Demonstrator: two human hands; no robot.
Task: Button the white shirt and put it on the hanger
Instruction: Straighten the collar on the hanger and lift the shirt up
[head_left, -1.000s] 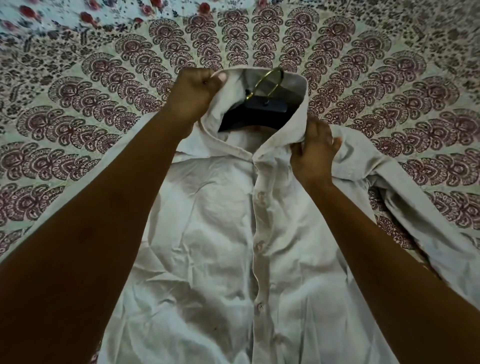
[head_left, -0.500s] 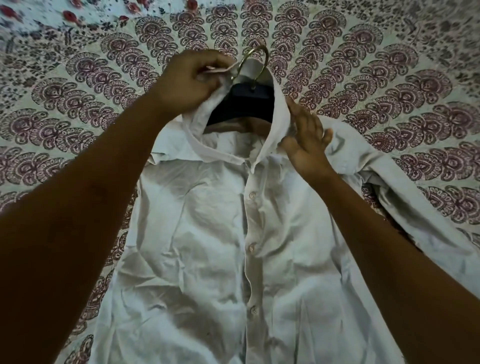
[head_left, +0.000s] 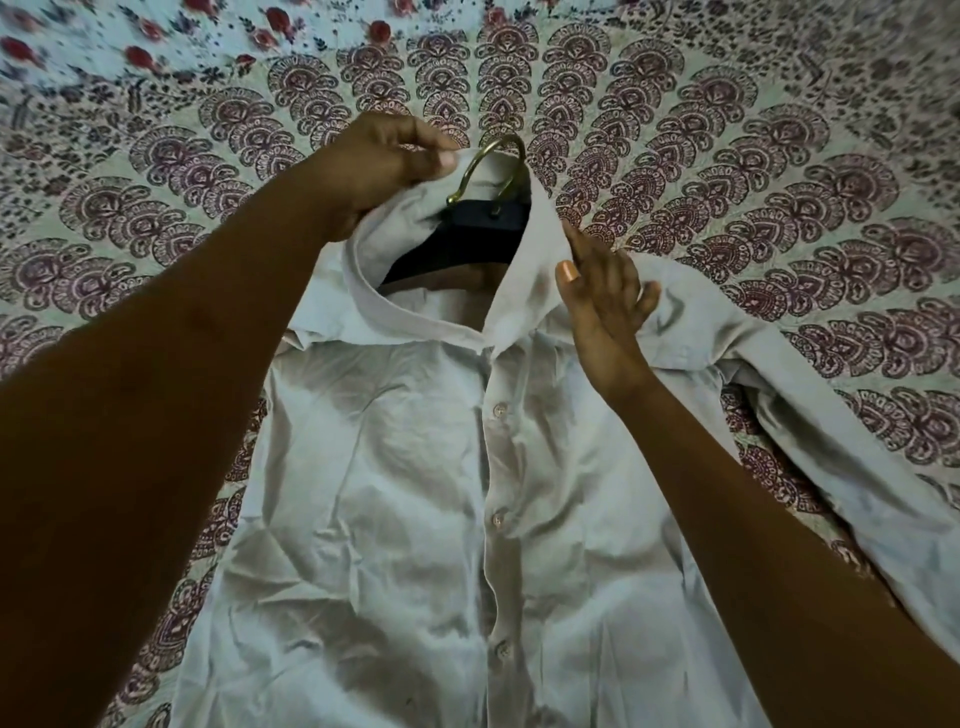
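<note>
The white shirt (head_left: 395, 499) lies front up on the bed, its placket buttoned down the middle, the top of the collar open. A dark hanger (head_left: 467, 236) with a brass hook (head_left: 493, 166) sits inside the neck, the hook poking out above the collar. My left hand (head_left: 374, 166) pinches the back left edge of the collar beside the hook. My right hand (head_left: 602, 296) rests with fingers spread against the right collar wing and shoulder, holding nothing. The hanger's arms are hidden under the cloth.
A printed bedsheet (head_left: 727, 156) with maroon paisley rings covers the whole surface around the shirt. The shirt's right sleeve (head_left: 857, 467) trails off toward the lower right.
My right hand let go of the collar front and opened against the collar wing. My left hand pulled the collar back, so the hook now stands clear above it.
</note>
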